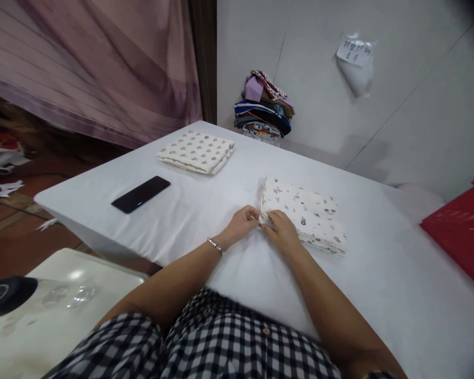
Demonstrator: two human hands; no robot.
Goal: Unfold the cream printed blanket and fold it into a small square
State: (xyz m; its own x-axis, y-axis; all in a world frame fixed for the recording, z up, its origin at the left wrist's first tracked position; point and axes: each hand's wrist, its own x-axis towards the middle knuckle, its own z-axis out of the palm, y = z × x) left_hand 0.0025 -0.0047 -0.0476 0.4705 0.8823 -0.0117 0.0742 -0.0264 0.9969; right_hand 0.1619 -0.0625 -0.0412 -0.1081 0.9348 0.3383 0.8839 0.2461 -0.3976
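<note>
A folded white cloth (312, 210) with small grey printed figures lies on the white-covered table (383, 247), its layered edges facing me. At its near left corner, my right hand (281, 231) has its fingers closed on the folded layers. Close beside it, my left hand (243, 223) pinches at the same corner, thumb and fingertips together. A bracelet circles my left wrist. Farther back on the left rests a second folded cloth (199, 150), cream with rows of grey prints, which neither hand touches.
A black phone (141, 194) lies flat on the table's left part. Folded clothes (264, 110) are stacked at the far edge by the wall. A red item (462, 226) is at the right. At the lower left, a white chair (90, 268) stands beside the table.
</note>
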